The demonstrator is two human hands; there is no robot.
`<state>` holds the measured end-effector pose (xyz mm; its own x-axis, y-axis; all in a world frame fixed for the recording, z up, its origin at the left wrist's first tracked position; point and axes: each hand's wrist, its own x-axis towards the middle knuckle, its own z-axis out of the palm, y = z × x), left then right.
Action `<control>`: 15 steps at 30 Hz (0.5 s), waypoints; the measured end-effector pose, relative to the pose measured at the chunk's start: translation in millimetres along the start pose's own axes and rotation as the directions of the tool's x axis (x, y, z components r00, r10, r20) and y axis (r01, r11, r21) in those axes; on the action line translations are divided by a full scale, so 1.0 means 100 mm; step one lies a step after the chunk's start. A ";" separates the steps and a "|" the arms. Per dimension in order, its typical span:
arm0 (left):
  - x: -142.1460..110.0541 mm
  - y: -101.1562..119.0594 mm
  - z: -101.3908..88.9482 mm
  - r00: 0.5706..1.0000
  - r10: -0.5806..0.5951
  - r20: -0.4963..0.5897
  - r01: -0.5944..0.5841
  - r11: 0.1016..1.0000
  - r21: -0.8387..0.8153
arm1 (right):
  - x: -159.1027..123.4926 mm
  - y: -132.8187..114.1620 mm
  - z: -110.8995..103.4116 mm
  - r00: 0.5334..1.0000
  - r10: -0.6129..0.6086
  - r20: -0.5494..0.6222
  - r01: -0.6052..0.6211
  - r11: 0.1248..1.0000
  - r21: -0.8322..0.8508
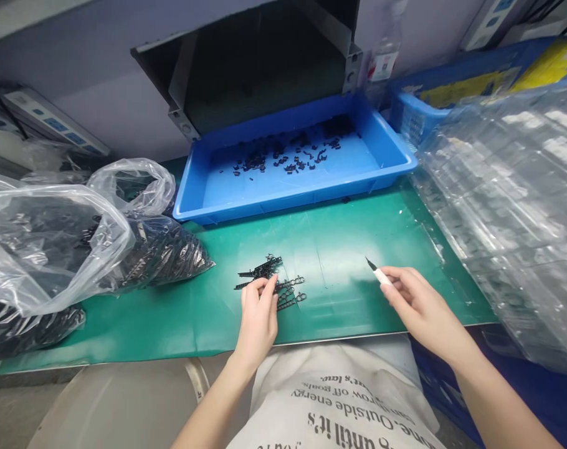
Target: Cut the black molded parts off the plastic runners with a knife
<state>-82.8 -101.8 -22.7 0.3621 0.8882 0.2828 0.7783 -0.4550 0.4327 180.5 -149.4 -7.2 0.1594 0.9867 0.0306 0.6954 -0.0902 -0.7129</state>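
My left hand (258,315) is over a small pile of black plastic strips (263,268), its fingers closed together on one of them. The fingers partly hide what they grip. Beside these fingers, more flat black strips with ring-shaped ends (293,293) lie on the green mat. Held in my right hand (419,305) is a craft knife (381,274) with a white handle. Its thin dark blade points up and to the left, above the mat and apart from the strips.
A blue tray (293,199) with many small black pieces stands at the back, below a dark chute (269,62). Clear plastic bags (157,249) of black parts crowd the left. Stacked transparent trays (512,218) lean in from the right. The green mat (358,231) covers the table.
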 end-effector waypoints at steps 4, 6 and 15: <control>0.10 0.22 -0.13 0.973 -0.170 0.155 0.216 0.906 -0.363 | -0.12 -0.26 0.05 0.990 0.021 0.140 -0.065 0.947 0.316; 0.14 0.36 -0.18 0.901 -0.237 0.363 0.414 0.721 -0.556 | -0.16 -0.36 0.08 0.981 -0.027 0.194 -0.047 0.929 0.366; 0.17 0.62 -0.12 0.567 0.118 0.815 0.802 -0.305 -0.513 | -0.16 -0.52 0.22 0.974 -0.066 0.215 -0.053 0.860 0.507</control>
<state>-34.5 -115.9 19.2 0.7156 0.5015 -0.4862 -0.2108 0.8186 0.5342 126.4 -157.4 14.5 -0.0410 0.9964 -0.0735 0.2347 -0.0619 -0.9701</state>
